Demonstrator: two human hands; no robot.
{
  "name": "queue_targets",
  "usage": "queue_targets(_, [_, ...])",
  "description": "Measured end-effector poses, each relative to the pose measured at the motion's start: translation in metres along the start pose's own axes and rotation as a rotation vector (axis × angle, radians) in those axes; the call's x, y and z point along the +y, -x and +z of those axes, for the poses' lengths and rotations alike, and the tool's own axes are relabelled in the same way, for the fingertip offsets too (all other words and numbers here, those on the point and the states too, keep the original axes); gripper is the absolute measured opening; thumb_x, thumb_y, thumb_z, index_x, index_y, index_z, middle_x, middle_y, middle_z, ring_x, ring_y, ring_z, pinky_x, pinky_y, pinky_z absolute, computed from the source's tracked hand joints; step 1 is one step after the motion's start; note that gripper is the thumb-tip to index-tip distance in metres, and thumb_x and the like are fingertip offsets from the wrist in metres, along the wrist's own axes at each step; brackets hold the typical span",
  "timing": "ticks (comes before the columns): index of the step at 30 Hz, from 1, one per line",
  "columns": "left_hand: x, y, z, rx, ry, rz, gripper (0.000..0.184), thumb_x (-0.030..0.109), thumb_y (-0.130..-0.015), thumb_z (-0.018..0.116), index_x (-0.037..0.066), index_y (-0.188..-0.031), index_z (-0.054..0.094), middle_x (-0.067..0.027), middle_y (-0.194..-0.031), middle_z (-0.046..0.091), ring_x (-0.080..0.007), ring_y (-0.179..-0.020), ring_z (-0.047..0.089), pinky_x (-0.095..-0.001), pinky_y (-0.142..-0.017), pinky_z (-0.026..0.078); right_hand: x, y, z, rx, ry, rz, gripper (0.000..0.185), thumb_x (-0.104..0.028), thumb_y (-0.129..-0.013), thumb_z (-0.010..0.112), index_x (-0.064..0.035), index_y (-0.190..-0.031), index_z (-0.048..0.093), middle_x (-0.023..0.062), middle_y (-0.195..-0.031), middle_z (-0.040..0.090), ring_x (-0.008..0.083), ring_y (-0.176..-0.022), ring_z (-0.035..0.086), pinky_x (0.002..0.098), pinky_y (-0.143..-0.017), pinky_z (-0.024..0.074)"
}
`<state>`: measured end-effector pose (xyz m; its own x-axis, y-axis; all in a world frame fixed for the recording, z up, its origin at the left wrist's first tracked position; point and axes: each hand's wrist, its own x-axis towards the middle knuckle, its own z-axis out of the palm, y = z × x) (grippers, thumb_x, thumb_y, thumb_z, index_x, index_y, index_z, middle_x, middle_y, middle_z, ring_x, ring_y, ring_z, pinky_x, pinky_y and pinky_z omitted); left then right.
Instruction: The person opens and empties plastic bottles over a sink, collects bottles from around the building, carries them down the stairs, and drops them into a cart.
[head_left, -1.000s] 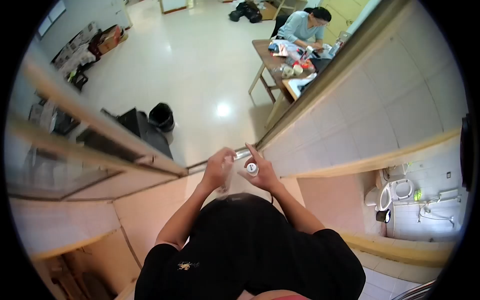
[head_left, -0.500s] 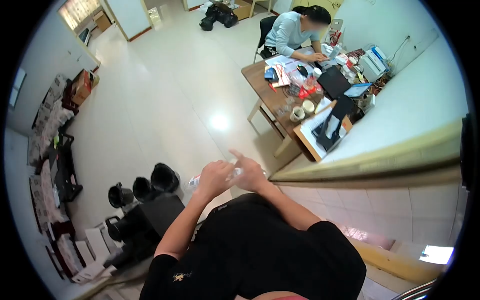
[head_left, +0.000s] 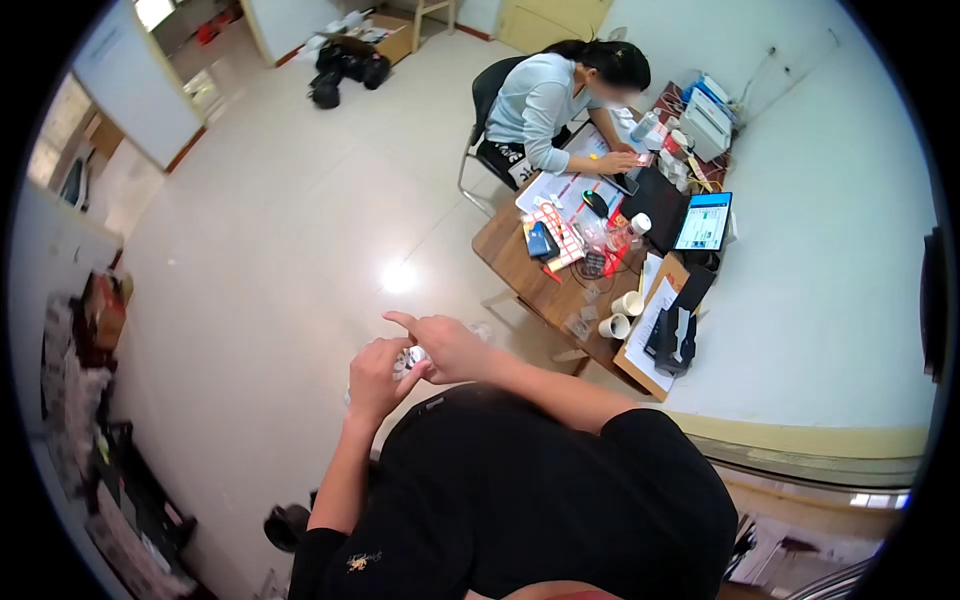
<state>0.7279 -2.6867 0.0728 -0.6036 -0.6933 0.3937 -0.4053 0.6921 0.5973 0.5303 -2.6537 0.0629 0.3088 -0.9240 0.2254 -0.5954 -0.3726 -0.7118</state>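
Head view: the left hand and right hand meet, fingers curled mostly closed around a white-capped bottle, contents unclear; the right index finger points outward. Two cups stand on the table.

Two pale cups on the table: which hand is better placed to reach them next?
Probably the right hand: it is nearer the cups and table than the left hand. Both hands are busy around a small white object, though.
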Motion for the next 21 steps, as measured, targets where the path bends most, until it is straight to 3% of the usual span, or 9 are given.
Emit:
queue_targets(4, [-0.098, -0.086, -0.043, -0.084, 0.046, 0.088, 0.038, 0.031, -0.083, 0.089, 0.008, -0.109, 0.071, -0.0069, -0.089, 0.071, -0.0293, -0.078, 0.068, -0.0419, -0.07, 0.053, 0.028, -0.112, 0.008, 0.079, -0.008, 0.103, 0.099, -0.009, -0.07, 0.081, -0.0114, -0.16, 0.04, 0.0127, -0.095, 0.07, 0.036, -0.092, 0.068, 0.0461, -0.088, 0.0537])
queue_targets(7, [-0.166, -0.155, -0.075, -0.149, 0.133, 0.126, 0.037, 0.029, -0.083, 0.09, 0.008, -0.108, 0.071, -0.0073, -0.088, 0.071, -0.0294, -0.077, 0.067, -0.0426, -0.069, 0.053, 0.044, -0.192, 0.002, 0.182, -0.054, 0.107, 0.105, -0.017, -0.07, 0.09, -0.0144, -0.161, 0.038, 0.0138, -0.1, 0.072, 0.0373, -0.096, 0.07, 0.047, -0.091, 0.0552])
queue_targets(11, [-0.244, -0.251, -0.103, -0.172, 0.26, 0.073, 0.033, 0.016, -0.083, 0.09, 0.004, -0.107, 0.07, -0.0116, -0.093, 0.074, -0.0277, -0.079, 0.071, -0.037, -0.071, 0.056, 0.081, -0.276, -0.023, 0.263, -0.137, 0.254, 0.098, -0.022, -0.076, 0.092, -0.0141, -0.16, 0.042, 0.015, -0.118, 0.072, 0.0362, -0.11, 0.07, 0.0452, -0.097, 0.0553])
queue_targets(13, [-0.281, -0.307, -0.104, -0.18, 0.367, 0.048, 0.031, 0.011, -0.084, 0.088, 0.003, -0.107, 0.07, -0.0119, -0.094, 0.074, -0.0253, -0.079, 0.072, -0.0344, -0.071, 0.056, 0.118, -0.314, -0.037, 0.239, -0.185, 0.336, 0.097, -0.028, -0.076, 0.094, -0.0139, -0.158, 0.044, 0.015, -0.123, 0.071, 0.0363, -0.113, 0.07, 0.0449, -0.098, 0.0556])
queue_targets(14, [-0.299, -0.334, -0.102, -0.194, 0.425, 0.042, 0.027, 0.007, -0.087, 0.085, 0.002, -0.108, 0.069, -0.01, -0.092, 0.073, -0.0195, -0.079, 0.07, -0.0318, -0.071, 0.055, 0.138, -0.331, -0.038, 0.328, -0.129, 0.277, 0.09, -0.03, -0.075, 0.096, -0.0122, -0.152, 0.052, 0.0148, -0.128, 0.07, 0.0357, -0.116, 0.07, 0.0433, -0.101, 0.0553])
queue_targets(17, [-0.354, -0.418, -0.086, -0.278, 0.488, -0.065, 0.028, 0.006, -0.089, 0.081, 0.002, -0.114, 0.069, -0.0085, -0.089, 0.071, -0.0154, -0.078, 0.068, -0.0296, -0.071, 0.053, 0.202, -0.393, -0.051, 0.401, -0.206, 0.309, 0.082, -0.035, -0.075, 0.096, -0.0139, -0.144, 0.058, 0.0135, -0.126, 0.07, 0.0355, -0.113, 0.07, 0.0431, -0.098, 0.0576])
queue_targets(18, [-0.373, -0.449, -0.085, -0.338, 0.522, -0.117, 0.032, 0.006, -0.092, 0.077, 0.003, -0.123, 0.068, -0.0066, -0.087, 0.069, -0.0123, -0.079, 0.064, -0.0277, -0.071, 0.051, 0.22, -0.417, -0.06, 0.453, -0.188, 0.301, 0.079, -0.037, -0.076, 0.095, -0.0131, -0.142, 0.059, 0.0128, -0.126, 0.07, 0.035, -0.113, 0.071, 0.0422, -0.097, 0.0579])
queue_targets(21, [-0.424, -0.544, -0.073, -0.376, 0.534, -0.137, 0.036, 0.007, -0.093, 0.077, 0.004, -0.128, 0.067, -0.0054, -0.087, 0.067, -0.0117, -0.079, 0.062, -0.027, -0.072, 0.05, 0.278, -0.491, -0.096, 0.484, -0.235, 0.351, 0.079, -0.037, -0.076, 0.095, -0.0128, -0.141, 0.059, 0.0123, -0.127, 0.07, 0.0342, -0.112, 0.071, 0.042, -0.097, 0.0581])
